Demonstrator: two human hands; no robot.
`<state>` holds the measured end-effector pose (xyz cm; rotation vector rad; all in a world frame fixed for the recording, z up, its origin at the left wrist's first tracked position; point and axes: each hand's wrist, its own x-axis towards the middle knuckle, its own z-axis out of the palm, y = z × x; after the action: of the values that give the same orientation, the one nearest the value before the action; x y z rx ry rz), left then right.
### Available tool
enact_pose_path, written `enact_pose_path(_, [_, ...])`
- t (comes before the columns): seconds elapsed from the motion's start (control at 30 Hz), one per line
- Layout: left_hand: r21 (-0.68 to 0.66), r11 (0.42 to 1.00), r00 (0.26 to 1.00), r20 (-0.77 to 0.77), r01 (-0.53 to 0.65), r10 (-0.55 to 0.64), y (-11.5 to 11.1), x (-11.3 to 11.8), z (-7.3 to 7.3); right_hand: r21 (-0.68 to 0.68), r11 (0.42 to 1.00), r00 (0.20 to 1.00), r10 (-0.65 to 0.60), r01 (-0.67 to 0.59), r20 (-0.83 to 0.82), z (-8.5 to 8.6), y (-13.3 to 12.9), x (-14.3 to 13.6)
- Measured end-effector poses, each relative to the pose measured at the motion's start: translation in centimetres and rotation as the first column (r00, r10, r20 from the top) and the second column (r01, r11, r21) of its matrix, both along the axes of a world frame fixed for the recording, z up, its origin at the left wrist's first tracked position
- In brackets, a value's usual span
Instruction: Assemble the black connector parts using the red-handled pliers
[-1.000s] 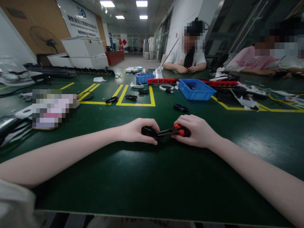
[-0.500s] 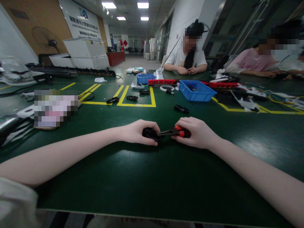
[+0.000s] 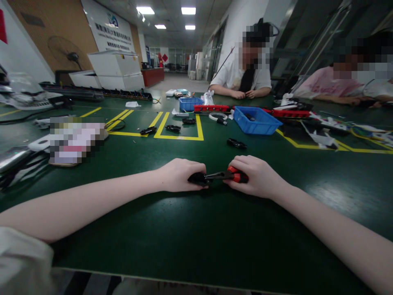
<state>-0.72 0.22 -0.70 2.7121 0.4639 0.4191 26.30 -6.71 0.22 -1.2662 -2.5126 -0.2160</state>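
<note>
My left hand (image 3: 181, 175) is closed around a small black part (image 3: 197, 178), whose right end sticks out between thumb and fingers. Red-handled pliers (image 3: 235, 175) lie in the grip of my right hand (image 3: 256, 177), their narrow dark jaws pointing left. The jaw tips meet the right end of the black part; whether they clamp it is too small to tell. Both hands are just above the green table (image 3: 184, 237). Beyond them lies another black piece (image 3: 236, 143).
A blue bin (image 3: 256, 121) stands behind my right hand, with a smaller blue bin (image 3: 190, 103) farther back. Several black pieces (image 3: 173, 128) lie near yellow tape. A phone (image 3: 78, 143) and cables are at left. Across the table sits a person (image 3: 254, 78).
The whole view has shifted slightly. My left fingers wrap further over the black part, less of which shows. The pliers remain in my right hand at its end.
</note>
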Motion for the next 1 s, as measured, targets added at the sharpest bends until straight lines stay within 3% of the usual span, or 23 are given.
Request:
enact_pose_path(0.13, [0.183, 0.983, 0.997, -0.059, -0.031, 0.043, -0.17, 0.04, -0.07, -0.005, 1.0, 1.0, 0.001, -0.001, -0.006, 0.12, -0.15, -0.19])
enact_pose_path(0.3, [0.279, 0.96, 0.994, -0.109, 0.022, 0.009, -0.15, 0.2, 0.15, 0.026, 1.0, 1.0, -0.004, 0.005, -0.016, -0.06, -0.22, -0.26])
enact_pose_path(0.63, [0.155, 0.986, 0.995, -0.084, 0.062, -0.049, 0.11, 0.09, 0.27, 0.068, 0.998, 1.0, 0.003, -0.003, -0.004, -0.16, -0.04, -0.24])
enact_pose_path(1.0, [0.143, 0.988, 0.997, -0.066, 0.053, -0.044, 0.31, 0.07, 0.05, 0.078, 0.997, 0.999, 0.003, 0.0, -0.037, -0.26, 0.09, -0.1])
